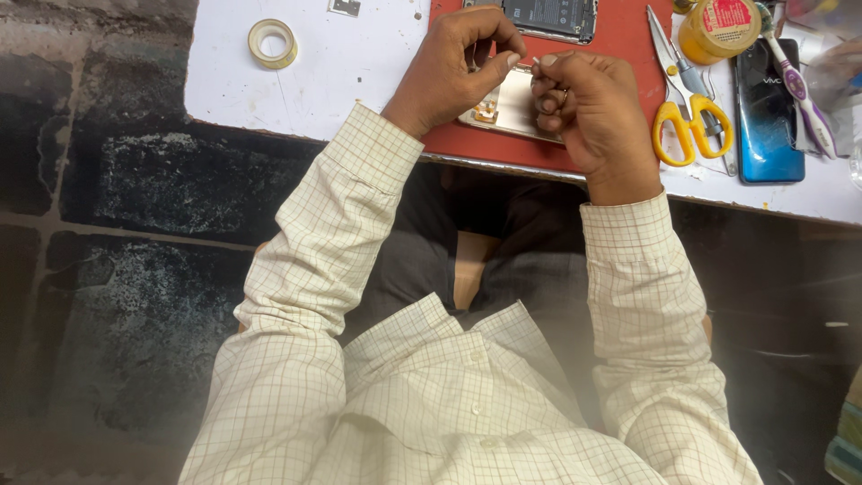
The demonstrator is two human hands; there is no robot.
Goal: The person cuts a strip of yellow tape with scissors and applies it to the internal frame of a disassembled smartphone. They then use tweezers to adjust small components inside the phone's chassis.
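Observation:
My left hand (453, 67) and my right hand (593, 112) meet above a red mat (628, 36) on a white table (341, 63). The fingertips of both hands pinch a tiny thin part between them; it is too small to identify. Under the hands lies a pale phone panel (514, 108) with small gold parts at its near end. An opened phone body (552, 16) lies on the mat just beyond the hands.
Yellow-handled scissors (687, 121) lie right of my right hand. Further right are a dark blue phone (768, 112), a purple toothbrush (799, 90) and a yellow jar (718, 27). A tape roll (272, 43) sits at the table's left. Dark floor lies below the table edge.

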